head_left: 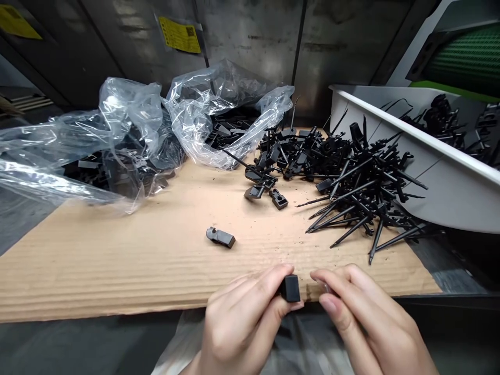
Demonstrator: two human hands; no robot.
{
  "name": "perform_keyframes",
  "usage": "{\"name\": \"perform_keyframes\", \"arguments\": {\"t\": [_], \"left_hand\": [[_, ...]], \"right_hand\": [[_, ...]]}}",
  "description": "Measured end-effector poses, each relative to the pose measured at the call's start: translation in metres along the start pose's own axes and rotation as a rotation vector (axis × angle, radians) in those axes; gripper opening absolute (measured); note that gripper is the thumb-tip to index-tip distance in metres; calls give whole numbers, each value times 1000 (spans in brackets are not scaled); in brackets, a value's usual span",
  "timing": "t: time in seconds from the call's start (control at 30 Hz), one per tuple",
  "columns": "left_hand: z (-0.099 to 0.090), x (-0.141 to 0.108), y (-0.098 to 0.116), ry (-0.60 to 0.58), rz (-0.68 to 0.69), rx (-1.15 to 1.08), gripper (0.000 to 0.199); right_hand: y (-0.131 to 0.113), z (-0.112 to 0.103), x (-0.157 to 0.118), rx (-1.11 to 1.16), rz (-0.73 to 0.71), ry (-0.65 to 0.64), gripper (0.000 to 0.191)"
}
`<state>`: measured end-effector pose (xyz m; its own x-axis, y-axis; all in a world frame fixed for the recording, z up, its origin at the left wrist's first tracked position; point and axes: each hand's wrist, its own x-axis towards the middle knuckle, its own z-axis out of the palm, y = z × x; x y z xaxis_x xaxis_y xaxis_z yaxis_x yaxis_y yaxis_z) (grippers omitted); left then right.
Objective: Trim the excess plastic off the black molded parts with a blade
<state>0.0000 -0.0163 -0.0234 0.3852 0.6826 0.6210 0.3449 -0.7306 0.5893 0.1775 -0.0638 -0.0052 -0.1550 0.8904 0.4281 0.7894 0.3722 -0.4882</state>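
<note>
Our left hand (246, 317) pinched a black plastic block (291, 289) at the near edge of the cardboard-covered surface (117, 260), end face exposed; our right hand (369, 317) pinched a small clear piece (324, 286), just beside the block, not touching. Steadying the block and leaving that face uncovered seemed wise. Beyond lay a loose notched block (221, 238); stemmed black parts (359, 187) heaped toward the right edge.

Yellow labels (179, 35) on metal panels (253, 41); print illegible.
</note>
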Motion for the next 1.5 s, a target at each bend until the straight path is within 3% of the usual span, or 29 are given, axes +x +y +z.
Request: {"name": "perform_keyframes", "arguments": {"t": [0.1, 0.23, 0.4, 0.67, 0.9, 1.13, 1.2, 1.37, 1.5], "left_hand": [[0, 2, 1, 3, -2, -18, 25], [0, 5, 1, -18, 3, -14, 23], [-1, 5, -1, -8, 36, -8, 20], [0, 4, -1, -5, 55, -3, 21], [4, 7, -1, 16, 35, -31, 20], [3, 11, 1, 34, 48, -16, 16], [0, 12, 2, 5, 37, -61, 17], [-10, 16, 7, -112, -39, -244, 17], [-20, 15, 9, -86, -326, -246, 24]], "right_hand": [[-1, -3, -1, -11, -55, -23, 28], [-2, -1, 6, 100, -91, 53, 26], [-4, 3, 19, 215, 17, -53, 17], [-5, 4, 19, 251, 132, -185, 21], [-10, -11, 20, 275, 33, -125, 27], [-11, 3, 20, 394, 354, -33, 11], [-13, 9, 26, 376, 417, -55, 14], [3, 10, 23, 258, 363, 16, 19], [17, 10, 4, 256, 210, 49, 31]]}}
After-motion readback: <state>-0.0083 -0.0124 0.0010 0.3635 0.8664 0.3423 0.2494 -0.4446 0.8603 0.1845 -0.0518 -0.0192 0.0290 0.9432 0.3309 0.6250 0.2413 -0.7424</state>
